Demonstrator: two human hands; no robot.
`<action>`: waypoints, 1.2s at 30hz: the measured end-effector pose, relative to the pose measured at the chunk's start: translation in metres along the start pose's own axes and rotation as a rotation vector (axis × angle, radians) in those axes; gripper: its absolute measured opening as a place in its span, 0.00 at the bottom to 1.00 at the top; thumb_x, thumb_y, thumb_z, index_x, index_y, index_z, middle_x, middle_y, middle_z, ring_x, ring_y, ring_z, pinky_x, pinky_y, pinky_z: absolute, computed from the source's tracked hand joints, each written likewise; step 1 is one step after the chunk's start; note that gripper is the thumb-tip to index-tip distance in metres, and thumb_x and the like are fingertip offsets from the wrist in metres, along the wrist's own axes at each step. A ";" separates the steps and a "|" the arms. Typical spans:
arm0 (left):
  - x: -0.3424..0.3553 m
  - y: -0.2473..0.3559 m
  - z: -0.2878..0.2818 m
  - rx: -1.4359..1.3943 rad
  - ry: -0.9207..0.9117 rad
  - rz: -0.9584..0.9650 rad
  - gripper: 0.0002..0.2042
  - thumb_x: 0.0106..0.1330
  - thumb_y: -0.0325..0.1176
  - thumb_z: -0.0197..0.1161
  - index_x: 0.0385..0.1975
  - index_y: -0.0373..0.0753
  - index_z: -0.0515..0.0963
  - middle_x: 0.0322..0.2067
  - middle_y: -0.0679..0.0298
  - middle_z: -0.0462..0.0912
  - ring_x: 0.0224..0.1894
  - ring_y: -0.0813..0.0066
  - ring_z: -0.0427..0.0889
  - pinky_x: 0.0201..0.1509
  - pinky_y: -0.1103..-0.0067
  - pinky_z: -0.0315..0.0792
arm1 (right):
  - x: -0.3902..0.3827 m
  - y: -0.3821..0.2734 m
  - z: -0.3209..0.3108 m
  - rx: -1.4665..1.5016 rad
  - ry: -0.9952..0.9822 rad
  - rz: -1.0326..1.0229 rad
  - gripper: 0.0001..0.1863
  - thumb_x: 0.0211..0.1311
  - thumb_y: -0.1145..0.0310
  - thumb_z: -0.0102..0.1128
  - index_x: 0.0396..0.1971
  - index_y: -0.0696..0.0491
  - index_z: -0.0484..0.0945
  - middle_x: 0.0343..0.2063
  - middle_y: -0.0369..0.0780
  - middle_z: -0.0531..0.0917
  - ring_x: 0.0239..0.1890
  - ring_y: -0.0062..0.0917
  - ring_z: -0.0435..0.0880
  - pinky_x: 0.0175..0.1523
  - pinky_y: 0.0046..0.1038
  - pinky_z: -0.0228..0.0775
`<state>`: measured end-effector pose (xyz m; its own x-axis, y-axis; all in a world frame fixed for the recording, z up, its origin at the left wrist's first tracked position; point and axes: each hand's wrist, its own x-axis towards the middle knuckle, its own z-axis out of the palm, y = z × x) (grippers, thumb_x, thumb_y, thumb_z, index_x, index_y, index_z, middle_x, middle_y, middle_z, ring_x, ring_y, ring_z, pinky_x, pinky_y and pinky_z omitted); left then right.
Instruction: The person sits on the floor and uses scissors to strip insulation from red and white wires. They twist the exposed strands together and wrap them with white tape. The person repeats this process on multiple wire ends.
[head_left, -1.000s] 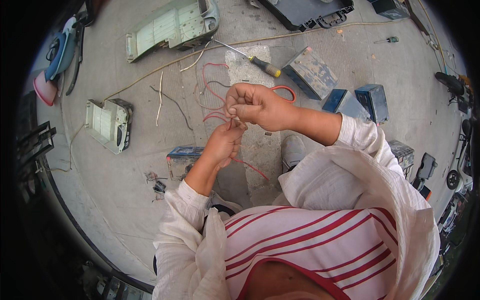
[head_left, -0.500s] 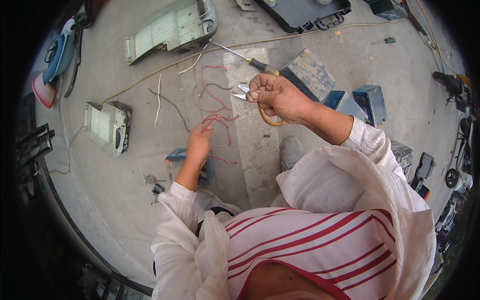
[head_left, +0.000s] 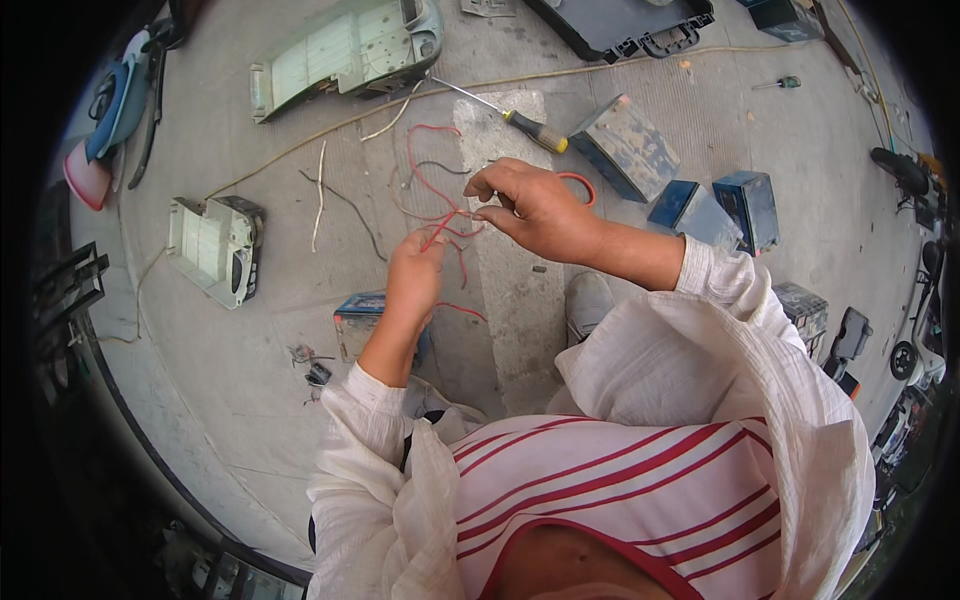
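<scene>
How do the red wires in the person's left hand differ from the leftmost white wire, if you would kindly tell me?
The red wires are vivid red, while the white wire is pale. The red wires are gripped in the fingers of the left hand; the white wire lies loose on the ground. The red wires spread in several directions, whereas the white wire is one nearly straight strand. Both are thin.
</scene>
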<state>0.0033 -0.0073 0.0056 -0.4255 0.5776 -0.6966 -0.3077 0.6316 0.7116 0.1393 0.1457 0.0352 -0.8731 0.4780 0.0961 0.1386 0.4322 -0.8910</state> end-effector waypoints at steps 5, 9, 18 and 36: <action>0.001 -0.001 -0.003 0.037 -0.032 -0.049 0.11 0.66 0.31 0.54 0.41 0.28 0.75 0.28 0.66 0.76 0.30 0.81 0.71 0.33 0.82 0.66 | -0.002 -0.005 -0.001 -0.081 -0.071 -0.049 0.18 0.50 0.71 0.68 0.41 0.55 0.73 0.34 0.42 0.77 0.35 0.33 0.77 0.38 0.30 0.70; 0.006 -0.015 -0.001 0.176 0.031 0.176 0.09 0.66 0.31 0.55 0.36 0.31 0.75 0.23 0.67 0.76 0.24 0.80 0.70 0.28 0.81 0.64 | 0.002 -0.007 0.011 -0.167 0.143 -0.055 0.25 0.47 0.68 0.69 0.46 0.55 0.70 0.42 0.46 0.76 0.42 0.40 0.77 0.44 0.35 0.71; -0.012 0.009 0.006 0.545 0.158 0.390 0.10 0.65 0.31 0.53 0.38 0.31 0.75 0.26 0.47 0.78 0.30 0.55 0.78 0.34 0.69 0.70 | 0.010 0.011 0.002 0.784 -0.287 0.641 0.10 0.59 0.67 0.62 0.29 0.60 0.78 0.19 0.33 0.78 0.19 0.13 0.72 0.25 0.19 0.66; -0.015 0.022 0.004 0.683 0.220 0.352 0.09 0.65 0.33 0.53 0.37 0.33 0.74 0.31 0.43 0.79 0.36 0.43 0.78 0.38 0.63 0.71 | 0.011 0.005 0.000 -0.223 -0.185 -0.220 0.06 0.48 0.70 0.60 0.26 0.54 0.78 0.25 0.41 0.80 0.35 0.38 0.79 0.43 0.36 0.68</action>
<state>0.0070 -0.0004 0.0313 -0.5809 0.7316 -0.3568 0.4350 0.6496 0.6235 0.1307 0.1530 0.0321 -0.9604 0.2168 0.1748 0.0183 0.6754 -0.7372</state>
